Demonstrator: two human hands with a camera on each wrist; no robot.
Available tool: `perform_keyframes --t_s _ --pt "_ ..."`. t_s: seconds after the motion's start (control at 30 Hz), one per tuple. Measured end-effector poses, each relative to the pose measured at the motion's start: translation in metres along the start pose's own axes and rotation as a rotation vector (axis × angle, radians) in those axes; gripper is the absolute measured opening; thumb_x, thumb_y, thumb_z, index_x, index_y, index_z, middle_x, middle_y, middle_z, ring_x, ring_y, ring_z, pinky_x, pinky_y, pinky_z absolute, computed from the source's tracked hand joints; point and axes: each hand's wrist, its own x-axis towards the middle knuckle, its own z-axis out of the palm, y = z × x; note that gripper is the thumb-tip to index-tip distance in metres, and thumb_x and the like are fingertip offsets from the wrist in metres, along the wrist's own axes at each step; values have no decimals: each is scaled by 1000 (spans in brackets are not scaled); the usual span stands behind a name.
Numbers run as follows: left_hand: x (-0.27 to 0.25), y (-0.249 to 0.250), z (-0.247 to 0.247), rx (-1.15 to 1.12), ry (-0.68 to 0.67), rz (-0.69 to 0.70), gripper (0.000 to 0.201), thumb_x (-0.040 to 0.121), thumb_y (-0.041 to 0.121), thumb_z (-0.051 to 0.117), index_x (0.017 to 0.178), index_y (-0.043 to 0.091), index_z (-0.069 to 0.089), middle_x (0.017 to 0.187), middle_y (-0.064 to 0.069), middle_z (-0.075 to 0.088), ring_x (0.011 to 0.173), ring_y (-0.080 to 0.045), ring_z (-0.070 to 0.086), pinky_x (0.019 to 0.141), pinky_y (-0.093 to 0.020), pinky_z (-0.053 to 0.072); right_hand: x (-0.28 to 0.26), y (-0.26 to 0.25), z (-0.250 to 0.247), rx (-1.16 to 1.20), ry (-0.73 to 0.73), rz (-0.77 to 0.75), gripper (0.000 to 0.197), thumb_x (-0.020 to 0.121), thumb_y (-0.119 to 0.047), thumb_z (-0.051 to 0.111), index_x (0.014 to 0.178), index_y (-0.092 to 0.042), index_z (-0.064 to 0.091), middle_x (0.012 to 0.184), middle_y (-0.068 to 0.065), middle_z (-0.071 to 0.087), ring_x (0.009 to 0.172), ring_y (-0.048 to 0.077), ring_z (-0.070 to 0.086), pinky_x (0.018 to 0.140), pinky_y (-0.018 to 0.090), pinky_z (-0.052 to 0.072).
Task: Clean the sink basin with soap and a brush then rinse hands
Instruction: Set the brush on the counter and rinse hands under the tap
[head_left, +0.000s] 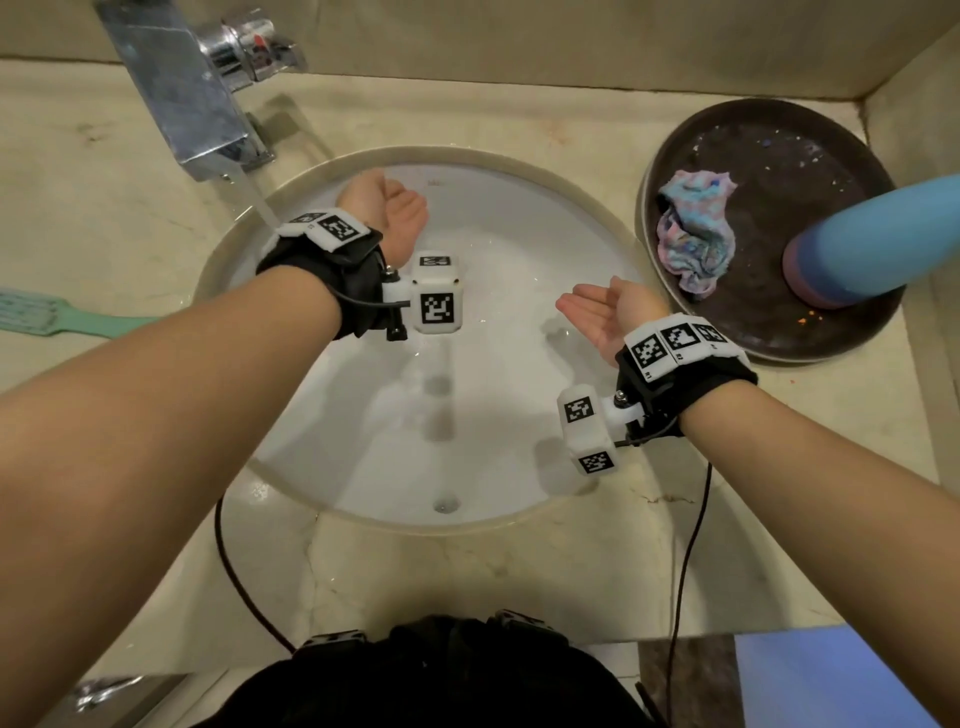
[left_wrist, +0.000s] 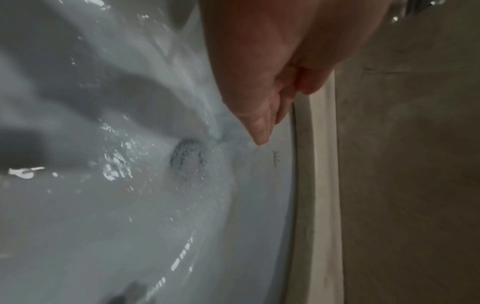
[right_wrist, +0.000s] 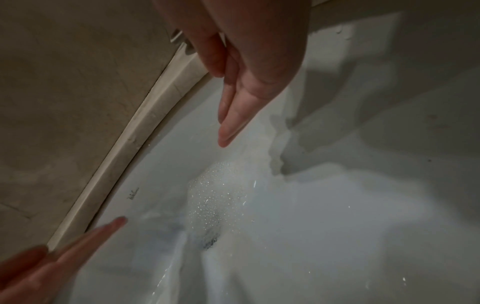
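We hold both hands over the white sink basin (head_left: 519, 249), and neither grasps anything. Our left hand (head_left: 382, 208) hangs near the basin's far-left rim, just right of the water stream (head_left: 262, 205) that falls from the chrome faucet (head_left: 182, 98); in the left wrist view its fingers (left_wrist: 259, 123) point straight down toward the drain (left_wrist: 187, 158), relaxed and together. Our right hand (head_left: 602, 309) is over the basin's right side, palm up, fingers extended toward the middle and loosely spread.

The brush (head_left: 47, 314), pale green, lies on the worktop at its left edge, well apart from both hands. Its long axis runs roughly left to right, with the handle end pointing toward the basin and the wider head toward the worktop's left edge.

Foam sits around the drain (right_wrist: 210, 236) in the right wrist view, and water sheets down the basin wall. The middle and near parts of the basin lie open between our wrists.

On the worktop's far-right corner rests a dark round tray (head_left: 831, 338), its rim close to the basin's right rim and just beside our right hand. It carries a crumpled pastel cloth (head_left: 693, 239) and a blue bottle (head_left: 878, 244) that leans rightward in the head view.
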Motion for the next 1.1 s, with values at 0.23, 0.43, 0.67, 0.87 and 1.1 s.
perform_keyframes --t_s 0.23,0.43,0.67,0.87,1.1 --pt "9 12 -66 -61 192 20 49 105 26 15 142 -1 31 146 -14 38 133 -24 40 110 -30 33 1 1 6 -28 1 1 47 104 -23 25 126 13 47 130 26 52 118 32 55 83 31 52" --pt "-2 30 -96 -285 227 28 33 101 17 34 81 1 56 63 -9 61 57 -18 60 71 -19 52 2 11 18 -60 -10 13 46 104 -23 26 125 12 48 128 25 54 116 31 57 79 28 52" --pt "-5 5 -61 -2 119 24 34 100 8 26 122 0 50 124 -7 59 110 -19 61 104 -22 39 3 11 20 -42 -29 26 45 104 -21 27 125 12 48 128 26 54 116 31 56 86 31 53" --pt "-1 -2 1 6 -23 -47 44 104 18 21 139 -7 33 142 -21 41 130 -29 43 107 -32 37 7 4 9 -45 -9 22 46 104 -22 27 127 13 46 130 26 52 118 32 55 99 32 46" --pt "7 3 -35 -28 139 -32 46 104 19 19 142 -6 27 150 -18 29 138 -28 31 113 -33 26 5 4 8 -47 7 19 46 104 -23 27 126 12 47 129 26 53 117 31 56 79 28 54"
